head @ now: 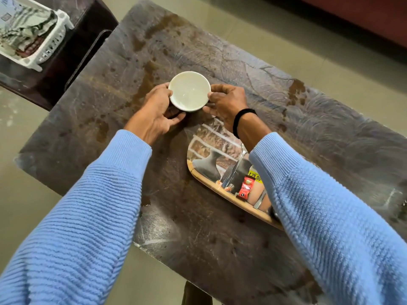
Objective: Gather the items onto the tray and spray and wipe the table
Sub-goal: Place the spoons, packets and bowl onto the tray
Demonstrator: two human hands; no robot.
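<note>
White and glossy inside, the bowl [189,90] sits near the middle of the table [105,111], held from both sides. The left hand [154,111] grasps its left wall with thumb at the rim and fingers curled underneath; the right hand [226,102] pinches the opposite rim with thumb and fingertips. Whether the bowl's base touches the tabletop cannot be told.

Just nearer the person than the bowl lies the tray [222,193], its pale wooden rim angled toward the near edge of the table and its right part hidden under the right forearm. On it lie a red sachet [245,188] and a metal utensil [233,170] (a yellow price label shows beside them).

Brown stains [149,78] streak the dark tabletop from the far corner toward the bowl. A black band [241,119] circles the right wrist, and both arms wear blue knitted sleeves [92,205]. Beyond the table's left edge, a white basket [55,40] rests on dark furniture.
</note>
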